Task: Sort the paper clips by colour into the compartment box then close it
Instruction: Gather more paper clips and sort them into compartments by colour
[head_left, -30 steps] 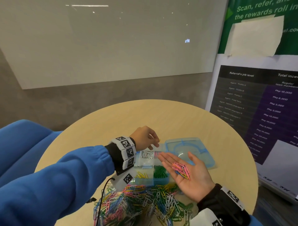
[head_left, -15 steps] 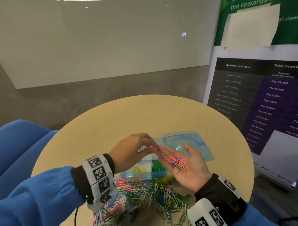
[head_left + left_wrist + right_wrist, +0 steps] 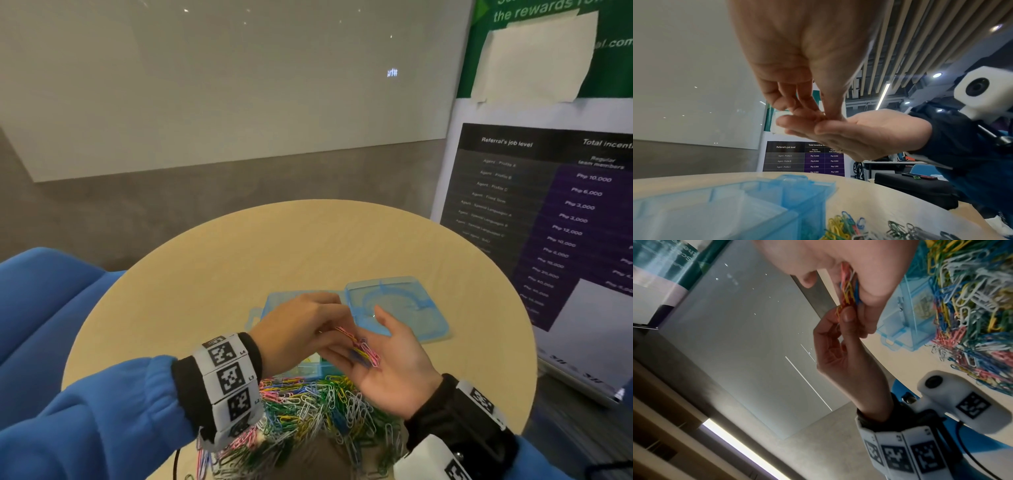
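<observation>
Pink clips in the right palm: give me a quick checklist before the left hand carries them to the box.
1. Left hand has a grip on pink clips: ok, fingertips pinch them in the right wrist view.
2. Only pink in the pinch: not ok, yellow and blue strands show in the bunch.
3. Right hand flat, palm up: ok.
4. Box open, lid laid flat beside it: ok.
5. Pink compartment free: cannot tell, hands cover it.
6. Loose pile kept out of the box: cannot tell.
</observation>
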Demonstrator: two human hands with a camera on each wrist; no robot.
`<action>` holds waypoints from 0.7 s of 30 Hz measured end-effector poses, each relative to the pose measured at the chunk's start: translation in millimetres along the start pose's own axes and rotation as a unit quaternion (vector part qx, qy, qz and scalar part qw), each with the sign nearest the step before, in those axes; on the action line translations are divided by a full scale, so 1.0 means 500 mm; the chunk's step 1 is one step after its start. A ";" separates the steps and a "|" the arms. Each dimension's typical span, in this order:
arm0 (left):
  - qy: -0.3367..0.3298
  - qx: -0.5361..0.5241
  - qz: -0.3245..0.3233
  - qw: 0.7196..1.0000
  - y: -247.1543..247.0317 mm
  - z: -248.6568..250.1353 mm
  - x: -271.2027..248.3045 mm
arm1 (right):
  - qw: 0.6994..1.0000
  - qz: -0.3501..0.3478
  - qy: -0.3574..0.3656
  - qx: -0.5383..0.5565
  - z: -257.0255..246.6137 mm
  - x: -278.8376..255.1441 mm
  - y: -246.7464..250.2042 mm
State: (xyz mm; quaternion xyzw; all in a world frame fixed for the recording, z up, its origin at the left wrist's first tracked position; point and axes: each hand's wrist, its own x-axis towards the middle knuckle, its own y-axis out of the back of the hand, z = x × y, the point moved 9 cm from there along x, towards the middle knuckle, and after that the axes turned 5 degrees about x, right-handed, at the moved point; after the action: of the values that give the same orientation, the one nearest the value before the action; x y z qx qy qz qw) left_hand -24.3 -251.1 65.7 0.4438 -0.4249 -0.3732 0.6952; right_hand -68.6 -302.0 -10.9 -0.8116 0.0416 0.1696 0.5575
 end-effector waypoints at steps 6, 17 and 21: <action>0.040 -0.055 0.000 0.998 0.010 -0.025 0.004 | 0.999 0.024 0.008 -0.024 0.001 0.002 0.011; 0.181 -0.148 -0.013 0.972 0.018 -0.106 -0.027 | 0.996 0.034 -0.015 -0.081 0.021 -0.003 0.008; 0.200 -0.152 -0.027 0.968 0.014 -0.130 -0.039 | 0.996 0.039 -0.022 -0.080 0.028 -0.001 0.012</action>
State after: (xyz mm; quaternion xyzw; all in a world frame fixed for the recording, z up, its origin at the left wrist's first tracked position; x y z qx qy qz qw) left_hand 29.4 -211.9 51.3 0.4103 -0.2034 -0.3556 0.8148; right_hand -73.7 -291.6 -20.4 -0.8473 0.0477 0.2115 0.4848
